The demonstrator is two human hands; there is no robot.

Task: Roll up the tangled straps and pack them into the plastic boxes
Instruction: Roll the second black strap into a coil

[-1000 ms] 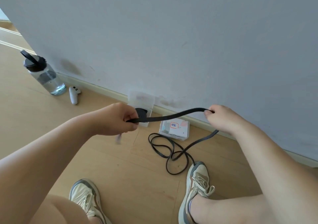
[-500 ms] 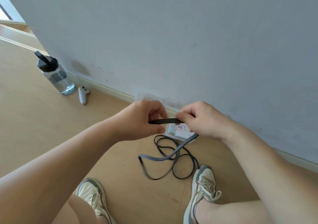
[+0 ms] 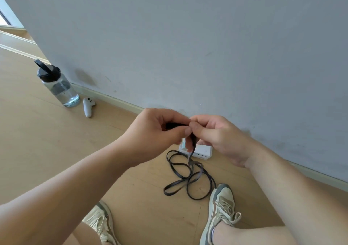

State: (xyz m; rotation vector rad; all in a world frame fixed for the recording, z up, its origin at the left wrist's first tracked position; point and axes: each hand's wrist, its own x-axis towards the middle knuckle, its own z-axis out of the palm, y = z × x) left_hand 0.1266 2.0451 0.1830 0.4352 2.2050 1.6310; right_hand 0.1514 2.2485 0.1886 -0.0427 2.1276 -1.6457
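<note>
A long black strap (image 3: 189,177) lies in loose loops on the wooden floor between my feet and the wall. Its upper end rises to my hands, which meet above the floor. My left hand (image 3: 160,131) grips a small dark roll of the strap in its curled fingers. My right hand (image 3: 212,133) pinches the strap right beside it, fingertips touching the left hand's. Under my hands, against the baseboard, a clear plastic box (image 3: 202,150) with a label stands partly hidden.
A clear water bottle (image 3: 58,84) with a black lid stands by the wall at the left, a white controller (image 3: 88,106) lying next to it. My two sneakers (image 3: 221,205) rest on the floor near the strap loops. The grey wall is close ahead.
My hands have come together from wide apart. The stretched length of strap between them is gone, and the slack has dropped onto the floor loops.
</note>
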